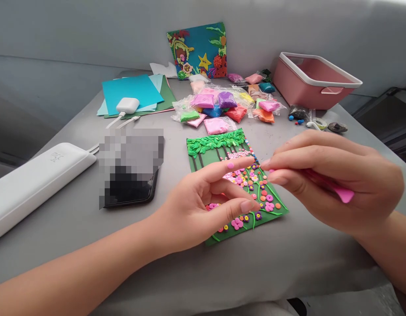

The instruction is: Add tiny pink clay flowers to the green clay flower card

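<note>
My left hand hovers over a green clay picture, thumb and fingers apart. A small pink clay dot sits on the side of its index finger. To the right, my right hand pinches a slim pink clay modelling tool, its flat end sticking out below the fingers. The tool's tip, close to my left index fingertip, is mostly hidden by the fingers. The picture has leafy green clay along the top, dark trunks, and pink, orange and purple flowers; my left hand covers part of it.
Behind the picture lie several bags of coloured clay. An underwater clay picture leans at the back, beside a pink bin. On the left are a phone, a white power bank, a charger and coloured sheets.
</note>
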A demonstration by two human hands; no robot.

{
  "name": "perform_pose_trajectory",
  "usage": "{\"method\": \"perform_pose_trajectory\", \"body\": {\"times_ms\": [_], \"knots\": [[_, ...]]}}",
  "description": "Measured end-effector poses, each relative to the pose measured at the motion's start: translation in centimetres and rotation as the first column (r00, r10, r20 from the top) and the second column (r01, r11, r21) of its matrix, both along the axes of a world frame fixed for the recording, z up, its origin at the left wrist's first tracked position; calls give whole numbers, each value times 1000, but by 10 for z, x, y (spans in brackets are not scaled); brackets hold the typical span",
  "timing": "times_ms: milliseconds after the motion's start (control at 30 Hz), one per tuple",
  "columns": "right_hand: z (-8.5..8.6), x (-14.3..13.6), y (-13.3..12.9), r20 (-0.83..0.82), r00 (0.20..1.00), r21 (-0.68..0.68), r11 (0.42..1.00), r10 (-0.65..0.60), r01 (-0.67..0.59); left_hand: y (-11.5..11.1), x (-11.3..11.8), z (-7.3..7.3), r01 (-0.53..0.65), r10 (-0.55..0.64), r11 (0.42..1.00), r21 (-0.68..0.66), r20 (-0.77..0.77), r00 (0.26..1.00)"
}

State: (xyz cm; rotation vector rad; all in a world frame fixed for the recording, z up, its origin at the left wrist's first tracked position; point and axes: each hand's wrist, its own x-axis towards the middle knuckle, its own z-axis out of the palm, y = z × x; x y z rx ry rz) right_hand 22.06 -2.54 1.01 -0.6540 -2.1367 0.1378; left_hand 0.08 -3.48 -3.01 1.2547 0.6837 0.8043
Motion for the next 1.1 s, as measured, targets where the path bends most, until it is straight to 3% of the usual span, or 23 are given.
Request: {"method": "perform_pose_trajectory", "body": {"times_ms": [467, 667, 900, 1100], "knots": [[-2, -1, -1, 11, 1000, -87, 996, 3, -3, -1, -3, -6, 17, -14, 994, 111, -27, 1000], [-3, 3, -1, 36, 996, -136, 988, 79, -73, -2, -4, -7, 80, -67, 982, 171, -78, 995], [-2, -1, -1, 75, 997, -102, 995, 15, -7, -1, -3, -6, 121, -76, 904, 409, -124, 989], [-3, -1, -1, 99, 995, -108, 994, 13, -2, -1, -4, 0, 192, -64, 870, 453, -283, 957]]}}
